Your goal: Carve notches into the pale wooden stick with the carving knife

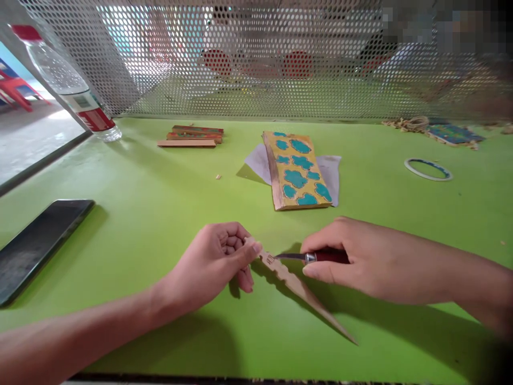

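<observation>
My left hand is closed in a pinch on the top end of a thin, notched wooden strip that slants down to the right over the green table. My right hand is wrapped round the dark red handle of a small carving knife. The knife's blade tip touches the strip near its upper end. Behind the hands lies a wooden block painted yellow with teal patches, resting on a grey sheet.
A black phone lies at the left. A plastic water bottle leans at the back left. Several wooden strips lie at the back, a ring and painted pieces at the back right. A perforated metal screen closes the far edge.
</observation>
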Motion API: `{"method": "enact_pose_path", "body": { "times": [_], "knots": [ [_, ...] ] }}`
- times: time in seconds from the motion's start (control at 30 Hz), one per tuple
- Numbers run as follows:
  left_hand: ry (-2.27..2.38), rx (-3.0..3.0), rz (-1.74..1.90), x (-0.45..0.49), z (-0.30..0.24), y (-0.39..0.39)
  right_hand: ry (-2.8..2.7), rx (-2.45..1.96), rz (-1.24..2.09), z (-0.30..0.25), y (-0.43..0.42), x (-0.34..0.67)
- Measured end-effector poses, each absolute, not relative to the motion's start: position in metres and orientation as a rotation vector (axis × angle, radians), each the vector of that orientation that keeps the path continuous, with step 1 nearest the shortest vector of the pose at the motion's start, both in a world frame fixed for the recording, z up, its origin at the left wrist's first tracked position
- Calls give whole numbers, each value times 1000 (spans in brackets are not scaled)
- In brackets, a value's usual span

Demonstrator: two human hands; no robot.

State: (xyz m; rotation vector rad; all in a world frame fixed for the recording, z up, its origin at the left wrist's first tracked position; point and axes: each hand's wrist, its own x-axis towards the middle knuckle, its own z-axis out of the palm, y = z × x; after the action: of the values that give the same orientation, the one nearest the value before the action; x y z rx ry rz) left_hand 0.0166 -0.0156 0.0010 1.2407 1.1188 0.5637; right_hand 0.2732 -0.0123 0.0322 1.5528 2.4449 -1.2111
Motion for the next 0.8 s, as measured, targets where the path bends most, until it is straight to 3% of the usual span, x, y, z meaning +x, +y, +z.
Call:
{"method": "enact_pose_path", "body": {
  "times": [0.5,0.8],
  "knots": [
    [1111,1219,556,15,0,-16,1960,1248,-1912,22,15,279],
    [1103,1231,548,16,0,-16,1872,1123,-2059,12,24,279]
  ]
}}
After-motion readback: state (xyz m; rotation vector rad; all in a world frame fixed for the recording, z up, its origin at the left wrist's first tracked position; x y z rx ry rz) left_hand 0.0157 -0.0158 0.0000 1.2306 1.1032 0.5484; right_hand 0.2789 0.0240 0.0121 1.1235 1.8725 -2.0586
